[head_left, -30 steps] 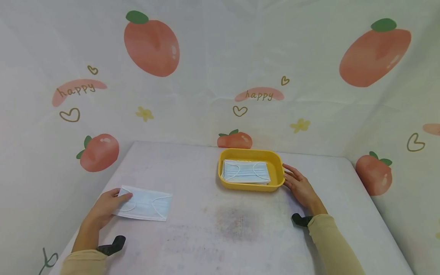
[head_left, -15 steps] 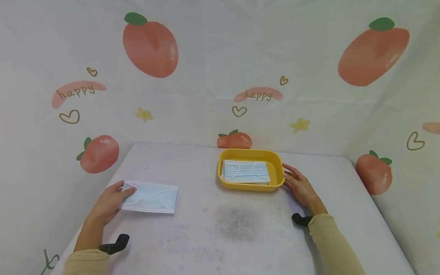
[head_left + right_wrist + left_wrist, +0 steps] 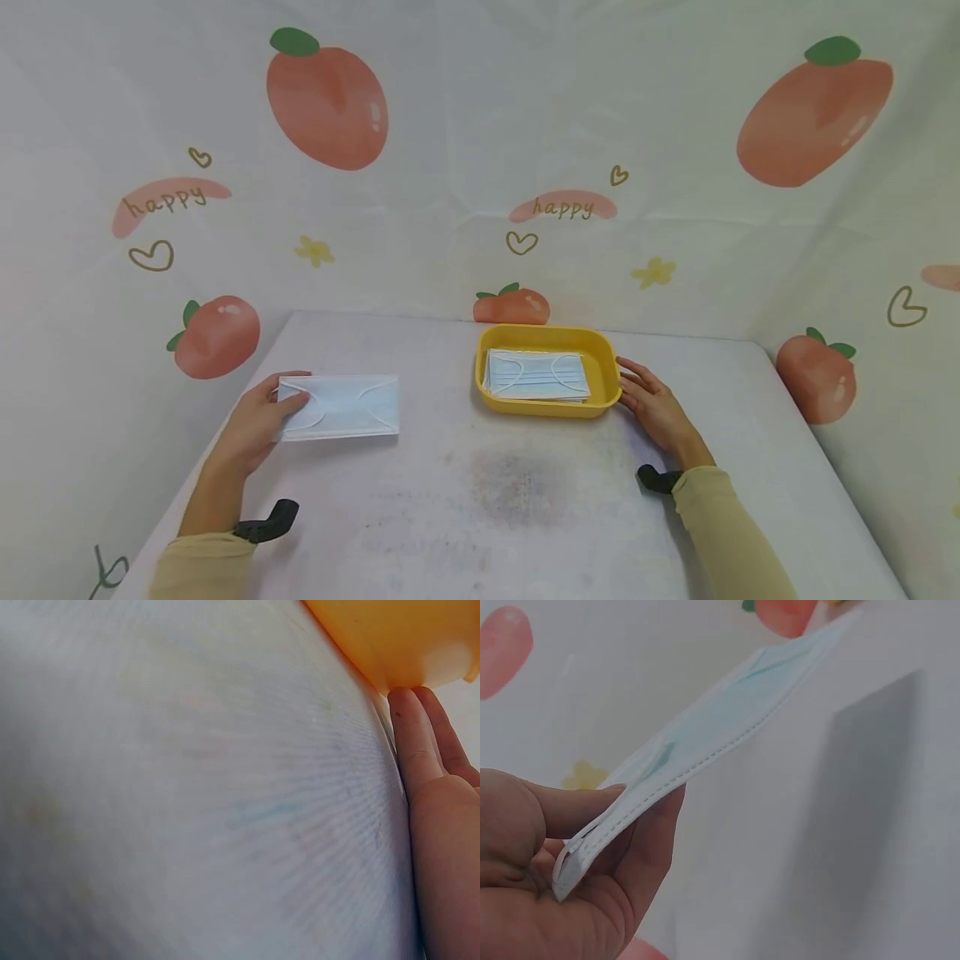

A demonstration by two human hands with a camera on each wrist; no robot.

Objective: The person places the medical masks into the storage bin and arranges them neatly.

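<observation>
My left hand (image 3: 255, 421) pinches the left end of a light blue face mask (image 3: 348, 407) between thumb and fingers. In the left wrist view the mask (image 3: 720, 720) is seen nearly edge-on, raised off the table with its shadow beside it. At the back of the table stands a yellow tray (image 3: 543, 408) with a stack of face masks (image 3: 534, 375) lying in its left part. My right hand (image 3: 656, 412) rests at the tray's right end, and its fingertips touch the outer wall, as the right wrist view shows at the yellow tray (image 3: 405, 645).
The white tabletop (image 3: 420, 517) carries a dark smudge (image 3: 521, 487) in front of the tray. Behind it hangs a white cloth (image 3: 442, 150) printed with peaches, hearts and flowers. Black wrist mounts (image 3: 270, 521) sit on both forearms.
My left hand has lifted the face mask and carried it away from me and slightly right, turning it level. The right hand and the tray have stayed in place.
</observation>
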